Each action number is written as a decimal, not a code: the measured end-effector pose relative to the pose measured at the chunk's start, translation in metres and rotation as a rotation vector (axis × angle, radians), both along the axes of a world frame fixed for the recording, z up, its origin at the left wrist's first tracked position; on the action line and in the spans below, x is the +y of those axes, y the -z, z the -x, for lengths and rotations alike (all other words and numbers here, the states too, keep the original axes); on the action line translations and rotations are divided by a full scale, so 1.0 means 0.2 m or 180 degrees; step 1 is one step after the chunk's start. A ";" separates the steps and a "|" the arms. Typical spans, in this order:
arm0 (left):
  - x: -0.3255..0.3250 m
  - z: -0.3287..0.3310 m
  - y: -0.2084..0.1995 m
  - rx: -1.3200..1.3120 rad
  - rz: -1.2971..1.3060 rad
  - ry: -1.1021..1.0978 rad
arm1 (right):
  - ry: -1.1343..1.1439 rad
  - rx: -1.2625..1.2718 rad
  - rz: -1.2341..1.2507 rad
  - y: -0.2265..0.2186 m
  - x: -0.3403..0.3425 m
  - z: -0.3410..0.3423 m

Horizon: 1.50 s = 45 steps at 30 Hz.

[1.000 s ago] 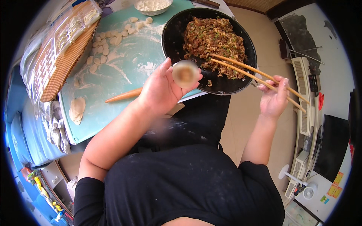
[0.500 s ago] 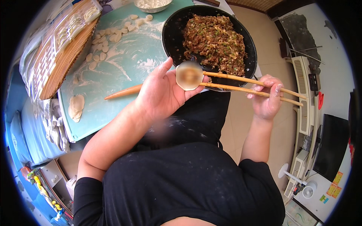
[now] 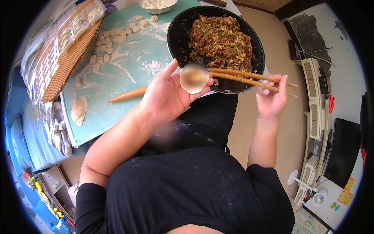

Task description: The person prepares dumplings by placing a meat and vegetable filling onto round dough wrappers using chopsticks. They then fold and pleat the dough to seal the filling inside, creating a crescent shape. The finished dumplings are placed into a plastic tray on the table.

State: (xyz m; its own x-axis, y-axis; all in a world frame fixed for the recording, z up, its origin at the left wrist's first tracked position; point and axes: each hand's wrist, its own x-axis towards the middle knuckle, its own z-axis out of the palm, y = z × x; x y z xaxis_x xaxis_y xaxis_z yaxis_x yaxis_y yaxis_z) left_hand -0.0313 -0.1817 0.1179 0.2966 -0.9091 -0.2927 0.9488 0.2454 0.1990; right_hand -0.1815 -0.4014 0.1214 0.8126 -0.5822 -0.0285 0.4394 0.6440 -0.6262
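Observation:
A round dumpling wrapper point(image 3: 194, 86) rests on the fingers of my left hand point(image 3: 161, 93), palm up near the pan. Its middle is blurred, with a brownish patch that looks like filling. My right hand point(image 3: 270, 99) grips a pair of wooden chopsticks point(image 3: 245, 79), whose tips meet at the wrapper's right edge. Beyond my hands, a black pan point(image 3: 177, 43) holds a heap of chopped brown filling with green bits point(image 3: 222, 43). A tapered wooden rolling pin point(image 3: 127, 94) lies on the board, partly behind my left wrist.
The floured green board point(image 3: 93, 121) carries several small dough pieces point(image 3: 117, 37) and a stack of rolled wrappers point(image 3: 80, 109) at its left. A bowl of flour point(image 3: 157, 4) stands at the back. Far left, a slatted mat point(image 3: 70, 58) bears a plastic tray point(image 3: 72, 35) of dumplings.
The chopsticks have closed from spread apart to nearly together at the tips and shifted slightly up. My right hand has moved a little left and up. The wrapper has moved slightly left.

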 end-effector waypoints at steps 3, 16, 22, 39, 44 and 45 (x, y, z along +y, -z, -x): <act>0.00 0.00 0.01 0.0041 0.0087 0.0036 | 0.0006 0.0073 0.0280 0.01 -0.05 0.01; 0.00 0.00 0.00 0.0029 0.0110 0.0175 | -0.0037 -0.0037 0.1038 0.01 0.04 -0.01; 0.01 0.00 0.02 0.0017 0.0105 0.0195 | -0.0132 -0.0006 0.0551 0.04 0.03 -0.02; 0.03 0.03 0.03 -0.0727 -0.0439 -0.0176 | 0.0310 0.0650 0.0425 0.02 0.10 -0.06; 0.03 0.03 0.01 -0.0934 -0.0492 -0.0150 | 0.0248 0.0642 0.0280 0.02 0.10 -0.06; 0.03 0.03 0.01 -0.0970 -0.0502 -0.0146 | 0.0252 0.0641 0.0226 0.01 0.10 -0.06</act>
